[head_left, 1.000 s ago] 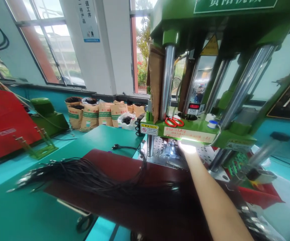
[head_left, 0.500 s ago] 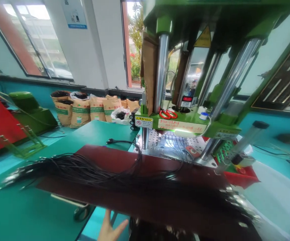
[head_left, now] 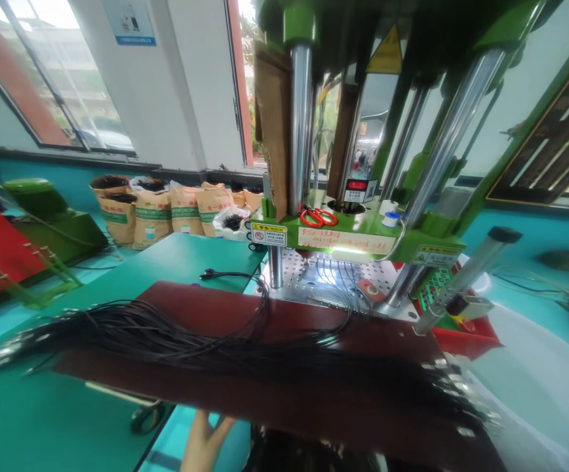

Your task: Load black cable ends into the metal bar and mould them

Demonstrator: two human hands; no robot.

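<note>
My left hand [head_left: 203, 442] is low in the view, at the near edge of a dark red-brown board [head_left: 245, 393]. Its fingers are spread, with the tips at the board's edge and partly hidden there; whether they press on it I cannot tell. A long bundle of black cables [head_left: 166, 337] lies across the board, with shiny metal ends at the left and at the right. Some cables run from the board into the lit metal mould [head_left: 332, 278] of a green press [head_left: 387, 242]. My right hand is out of view.
Red-handled scissors [head_left: 318, 217] and a blue-and-white spool [head_left: 391, 219] rest on the press ledge. A green table [head_left: 191, 252] extends left, with dark scissors [head_left: 147, 417] near its edge. Paper sacks [head_left: 153, 219] stand by the wall. A red bin [head_left: 466, 341] is at the right.
The view has shifted slightly, so the press and board sit further left. My left hand's fingertips have moved from in front of the board's edge to partly hidden at it.
</note>
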